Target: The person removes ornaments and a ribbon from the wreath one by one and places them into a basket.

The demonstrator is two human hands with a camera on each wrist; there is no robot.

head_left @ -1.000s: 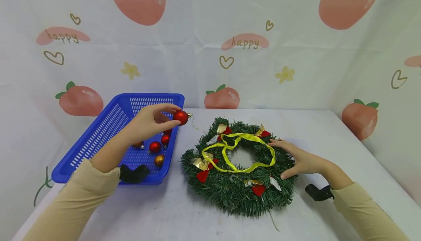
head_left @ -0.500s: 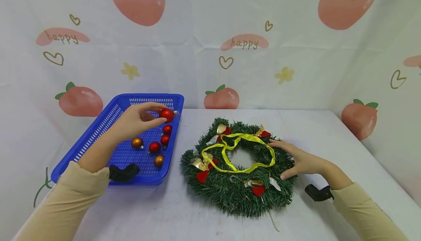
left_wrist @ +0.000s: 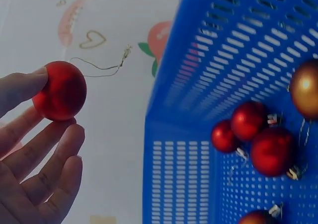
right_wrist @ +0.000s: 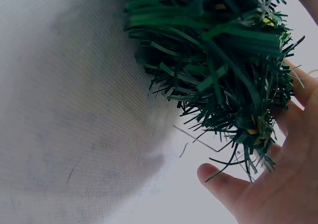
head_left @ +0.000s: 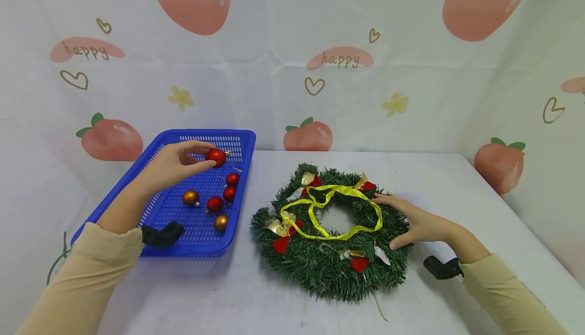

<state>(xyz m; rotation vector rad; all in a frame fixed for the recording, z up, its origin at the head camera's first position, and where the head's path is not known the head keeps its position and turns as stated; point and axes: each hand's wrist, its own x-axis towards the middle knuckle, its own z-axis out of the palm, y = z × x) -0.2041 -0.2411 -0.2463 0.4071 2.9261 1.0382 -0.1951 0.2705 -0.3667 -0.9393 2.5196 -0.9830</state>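
A shiny red bauble [head_left: 217, 157] with a gold cap is pinched between the thumb and fingers of my left hand [head_left: 171, 165], above the blue basket [head_left: 250, 147]. A thin string loop [left_wrist: 119, 65] trails from it in the left wrist view. A green tinsel wreath [head_left: 329, 269] lies flat on the table, with red and gold bows around it and a yellow ribbon [head_left: 349, 191] laid on top. My right hand [head_left: 422, 222] rests against the wreath's right side, fingers extended over it and thumb apart, as the right wrist view shows.
Inside the basket lie several smaller red baubles [head_left: 215, 204] and gold baubles [head_left: 190, 198]. The white-covered table [head_left: 269, 294] runs back to a patterned cloth [head_left: 274, 35]. Each wrist wears a black strap-like device [head_left: 162, 234].
My left hand has moved left with the red bauble, from the basket's right rim to over its inside. My right hand and the wreath have stayed put.
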